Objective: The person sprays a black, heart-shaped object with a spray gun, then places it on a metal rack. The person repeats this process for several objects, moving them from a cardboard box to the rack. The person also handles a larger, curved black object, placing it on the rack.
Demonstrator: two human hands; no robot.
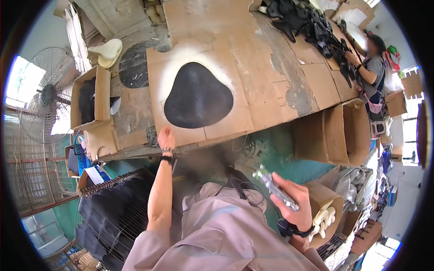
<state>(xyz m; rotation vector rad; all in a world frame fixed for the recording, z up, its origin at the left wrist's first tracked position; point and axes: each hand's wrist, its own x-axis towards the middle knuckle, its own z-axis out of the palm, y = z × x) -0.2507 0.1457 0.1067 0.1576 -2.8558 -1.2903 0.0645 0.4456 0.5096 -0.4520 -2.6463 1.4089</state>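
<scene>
A flat black piece (199, 97) shaped like a rounded triangle lies on the cardboard-covered table (266, 104), ringed by pale overspray. Just below its lower left edge, at the table's front, is my left hand (166, 138). Its fingers are closed, and whatever they may hold is hidden. My right hand (294, 201) grips a metal spray gun (279, 192) low on the right, in front of the table and away from the black piece. The gun's front end is a little blurred.
A cardboard box (103, 104) with dark pieces and a cream saddle-shaped foam (110, 50) are at left. A wire rack (115, 217) holds black sheets below. Black saddle shapes (312, 29) pile at far right, where another person (373, 67) works. A large box (332, 133) stands under the table's right side.
</scene>
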